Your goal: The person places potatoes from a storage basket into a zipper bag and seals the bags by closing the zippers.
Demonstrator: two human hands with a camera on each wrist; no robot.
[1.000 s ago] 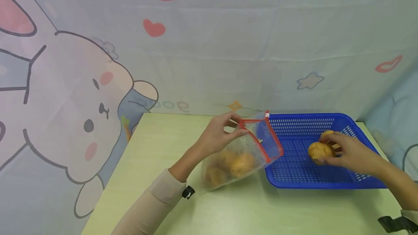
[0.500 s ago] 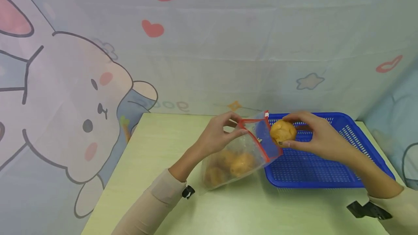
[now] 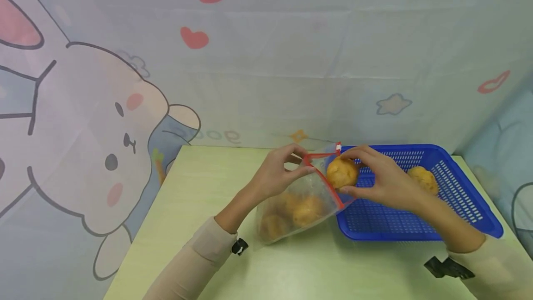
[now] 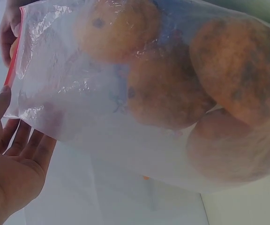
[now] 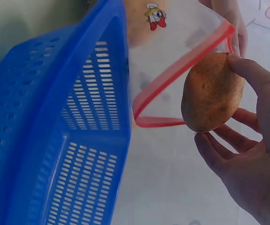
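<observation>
Left of the blue basket [image 3: 387, 223] I see left hand [image 3: 276, 170] pinching clear bag [image 3: 312, 185] by red rim [image 3: 329, 186]; bagged potatoes [image 3: 308, 210], probably four, view's cloudy. Basket's left end: right hand [image 3: 385, 179] gripping one potato [image 3: 342, 173] at that rim. Another potato [image 3: 424, 179] inside basket.

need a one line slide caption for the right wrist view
A potato in the right grip at the open mouth of a red-edged plastic bag, beside a blue basket.
</observation>
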